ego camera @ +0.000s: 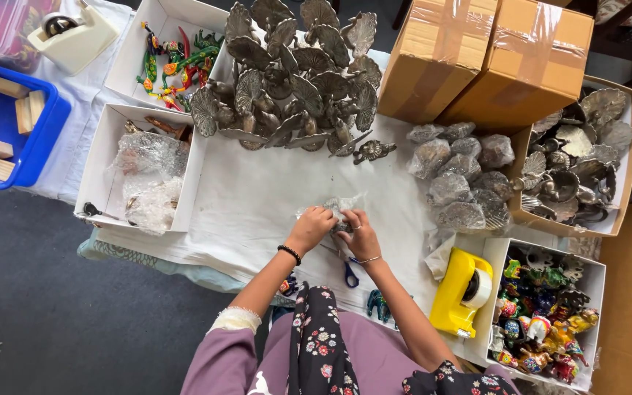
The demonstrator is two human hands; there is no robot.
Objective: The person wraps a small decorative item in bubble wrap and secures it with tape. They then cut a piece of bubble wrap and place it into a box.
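While both hands, left hand (310, 225) and right hand (358, 235), close their grip on a metal figure (340, 225) half in clear wrap (345, 204) near the bench's (257, 212) front edge, wrapping seems underway, likely needing tape (464, 290) nearby.

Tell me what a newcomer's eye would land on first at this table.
First, the big heap of metal peacock figurines at the table's top centre. Next, the left hand and right hand, together holding a small piece in clear wrap on the white cloth. The yellow tape dispenser stands out at lower right.
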